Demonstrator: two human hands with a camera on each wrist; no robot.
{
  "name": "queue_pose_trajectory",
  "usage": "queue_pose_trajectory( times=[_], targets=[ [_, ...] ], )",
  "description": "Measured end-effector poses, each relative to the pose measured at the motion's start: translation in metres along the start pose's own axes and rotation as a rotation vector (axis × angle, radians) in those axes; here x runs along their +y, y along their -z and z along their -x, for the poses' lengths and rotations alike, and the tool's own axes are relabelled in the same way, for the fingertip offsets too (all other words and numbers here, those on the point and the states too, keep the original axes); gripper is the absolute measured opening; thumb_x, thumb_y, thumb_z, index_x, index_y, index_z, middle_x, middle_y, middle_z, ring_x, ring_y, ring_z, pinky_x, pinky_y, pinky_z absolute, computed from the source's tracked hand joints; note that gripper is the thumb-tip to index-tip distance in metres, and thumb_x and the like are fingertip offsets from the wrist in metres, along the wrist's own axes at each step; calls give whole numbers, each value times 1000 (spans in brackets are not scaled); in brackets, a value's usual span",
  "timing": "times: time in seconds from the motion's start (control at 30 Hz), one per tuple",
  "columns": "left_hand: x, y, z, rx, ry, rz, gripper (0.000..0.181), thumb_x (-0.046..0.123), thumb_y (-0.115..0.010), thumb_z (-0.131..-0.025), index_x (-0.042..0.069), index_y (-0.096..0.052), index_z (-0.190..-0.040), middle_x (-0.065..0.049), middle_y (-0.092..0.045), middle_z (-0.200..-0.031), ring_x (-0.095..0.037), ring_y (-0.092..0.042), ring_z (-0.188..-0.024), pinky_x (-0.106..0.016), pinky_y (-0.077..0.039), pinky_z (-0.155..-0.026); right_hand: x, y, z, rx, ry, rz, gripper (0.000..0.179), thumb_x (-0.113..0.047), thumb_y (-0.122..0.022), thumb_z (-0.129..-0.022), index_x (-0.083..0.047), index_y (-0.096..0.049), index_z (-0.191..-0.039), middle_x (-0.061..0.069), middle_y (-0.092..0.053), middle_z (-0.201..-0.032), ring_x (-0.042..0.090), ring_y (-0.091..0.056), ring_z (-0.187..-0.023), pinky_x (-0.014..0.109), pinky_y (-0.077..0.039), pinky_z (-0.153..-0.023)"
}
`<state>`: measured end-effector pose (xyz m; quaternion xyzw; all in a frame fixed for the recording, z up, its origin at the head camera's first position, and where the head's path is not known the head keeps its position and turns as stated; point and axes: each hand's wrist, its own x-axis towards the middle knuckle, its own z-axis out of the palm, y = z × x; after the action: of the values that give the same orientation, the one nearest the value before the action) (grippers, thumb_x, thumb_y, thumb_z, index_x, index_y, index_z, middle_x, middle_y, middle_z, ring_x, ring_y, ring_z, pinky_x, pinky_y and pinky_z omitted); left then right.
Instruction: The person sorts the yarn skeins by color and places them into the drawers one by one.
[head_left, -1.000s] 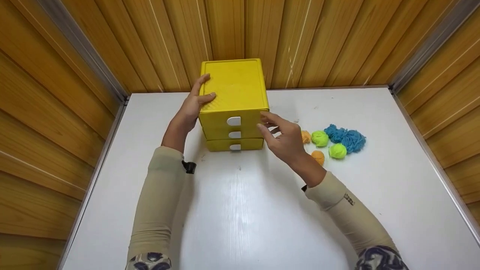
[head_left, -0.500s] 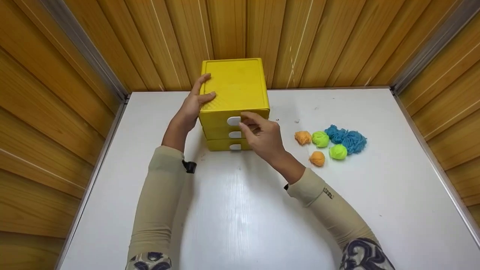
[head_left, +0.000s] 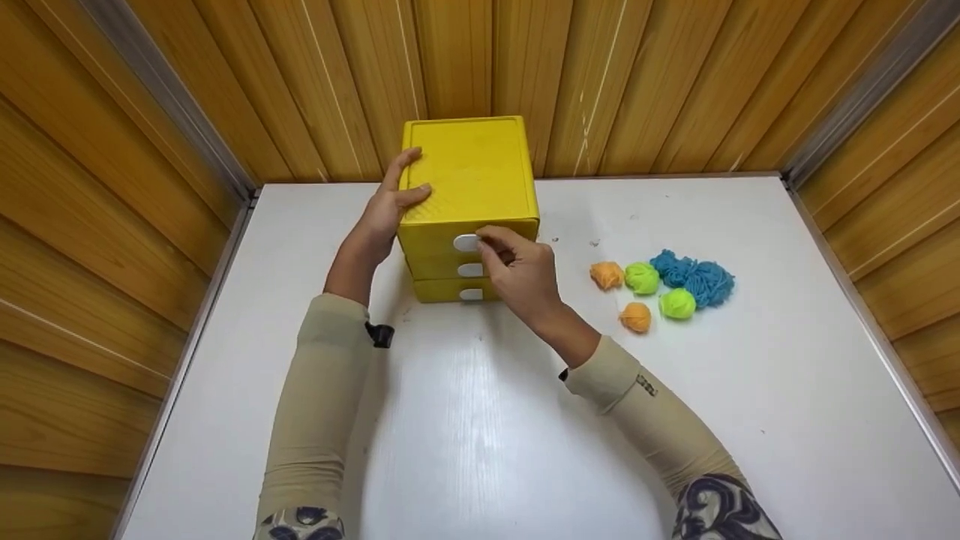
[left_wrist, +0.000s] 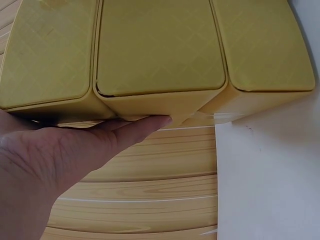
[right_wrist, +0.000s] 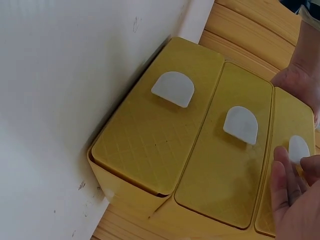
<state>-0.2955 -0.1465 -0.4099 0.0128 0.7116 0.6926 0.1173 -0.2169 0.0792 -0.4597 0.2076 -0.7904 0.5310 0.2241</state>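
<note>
A yellow cabinet of three stacked drawers stands on the white table, each drawer front bearing a rounded white handle. Against its left side lies my left hand, thumb and one finger reaching over the top edge. The left wrist view shows straight fingers flat along the cabinet's side wall. My right hand pinches the right end of the top drawer's handle. In the right wrist view, that handle sits between thumb and fingers. All drawer fronts look flush with the cabinet.
Right of the cabinet lie two orange yarn balls, two lime yarn balls and blue yarn bundles. Wood-patterned walls enclose the table at the back and both sides.
My right hand has moved left from the cabinet's right front edge to the top drawer's handle and pinches it. My left hand has stayed in place.
</note>
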Motion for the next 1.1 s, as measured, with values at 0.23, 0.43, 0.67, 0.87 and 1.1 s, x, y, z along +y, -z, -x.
queue_pose_trajectory(
  times=[0.23, 0.43, 0.67, 0.87, 1.1],
  targets=[
    [2, 2, 0, -35, 17, -13, 65, 30, -59, -106, 46, -30, -161, -1, -3, -181, -26, -22, -162, -52, -28, -130, 0, -1, 0, 1, -14, -43, 11, -9, -73, -100, -7, -80, -109, 11, -80, -88, 12, -65, -69, 20, -54, -65],
    [3, 7, 0, -56, 25, -56, 68, 30, -60, -103, 47, -27, -160, -5, -2, -179, -30, -33, -154, -52, -40, -121, 0, -1, 0, -17, -10, -23, 10, -14, -74, -101, -7, -79, -106, 11, -76, -80, 11, -63, -64, 20, -53, -62],
    [3, 5, 0, -56, 19, -68, 66, 31, -59, -103, 47, -27, -159, -5, -2, -179, -32, -33, -152, -53, -40, -119, -3, 1, -1, -23, -2, 39, 9, -15, -74, -101, -8, -77, -104, 7, -74, -78, 9, -60, -64, 20, -51, -61],
    [1, 6, -2, -61, 26, -66, 67, 34, -59, -103, 48, -26, -160, -4, -1, -180, -31, -33, -154, -55, -39, -122, -5, 2, 1, -25, 14, 51, 8, -15, -75, -101, -8, -78, -103, 6, -73, -78, 10, -59, -65, 20, -50, -61],
    [1, 8, -2, -69, 19, -66, 67, 34, -59, -104, 48, -25, -161, -2, 2, -181, -32, -22, -162, -56, -30, -129, -6, 3, 7, -27, 50, 68, 8, -14, -75, -100, -6, -78, -102, 7, -76, -82, 10, -58, -65, 19, -47, -60]
  ],
)
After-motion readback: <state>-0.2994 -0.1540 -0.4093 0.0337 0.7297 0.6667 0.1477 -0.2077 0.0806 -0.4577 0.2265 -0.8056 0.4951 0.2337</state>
